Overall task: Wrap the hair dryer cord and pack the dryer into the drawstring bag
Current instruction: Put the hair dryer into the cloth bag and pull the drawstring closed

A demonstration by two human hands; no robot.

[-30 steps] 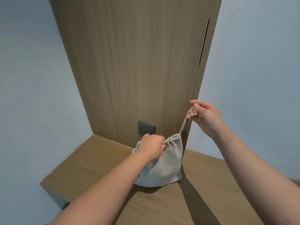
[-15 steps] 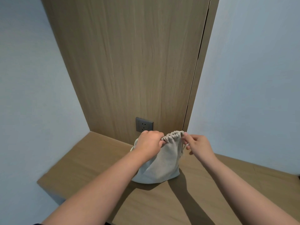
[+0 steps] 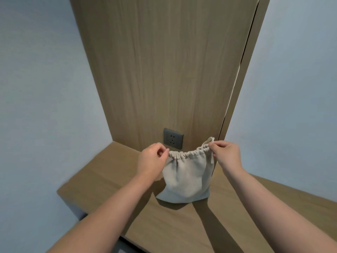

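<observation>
One beige woven-fabric drawstring bag (image 3: 186,176), two hands, one dark grey square wall socket (image 3: 173,138).
The bag stands upright on the light brown wood-grain bench (image 3: 109,176), its mouth gathered into pleats and its contents hidden. The left hand (image 3: 151,159) pinches the rim's left end. The right hand (image 3: 226,154) pinches its right end. The frame edge cuts off both forearms.

No words, labels, brand marks or numbers can be read anywhere in the view. The cloth bag (image 3: 186,176) shows only plain fabric, and the wall socket (image 3: 172,138) is too small and dim to tell whether it carries any marking.
</observation>
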